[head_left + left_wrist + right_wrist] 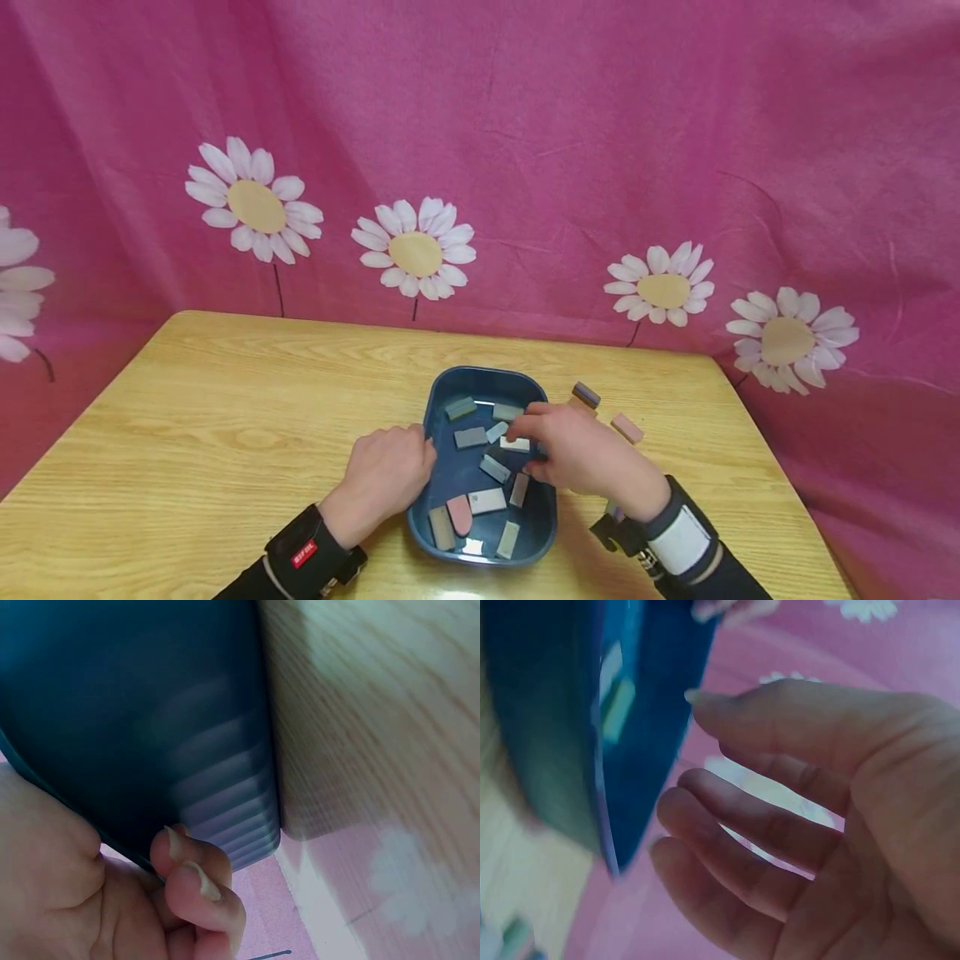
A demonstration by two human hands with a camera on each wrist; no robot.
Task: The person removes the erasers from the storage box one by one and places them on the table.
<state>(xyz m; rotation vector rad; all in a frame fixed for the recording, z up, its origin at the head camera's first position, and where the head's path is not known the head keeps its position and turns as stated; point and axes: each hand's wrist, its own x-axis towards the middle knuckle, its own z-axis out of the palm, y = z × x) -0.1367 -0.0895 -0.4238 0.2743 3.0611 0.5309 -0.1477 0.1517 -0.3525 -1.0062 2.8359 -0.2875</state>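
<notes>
A dark blue plastic basin (453, 471) stands on the table, with several small eraser-like blocks scattered over its floor. My left hand (387, 469) grips its left rim; in the left wrist view the curled fingers (196, 889) lie against the outer wall. Over the basin's right side hovers my right hand (576, 448), fingers loosely bent and apart. The right wrist view shows nothing between those fingers (735, 825). Below the right hand lie a white block (515, 445) and a brownish block (519, 490). A pink rounded block (460, 516) sits near the front.
Right of the basin, on the wooden table (262, 400), lie a pink block (627, 428) and a dark two-tone block (586, 395). Another block is partly hidden by the right wrist. A pink curtain (525, 167) with daisies hangs behind the table.
</notes>
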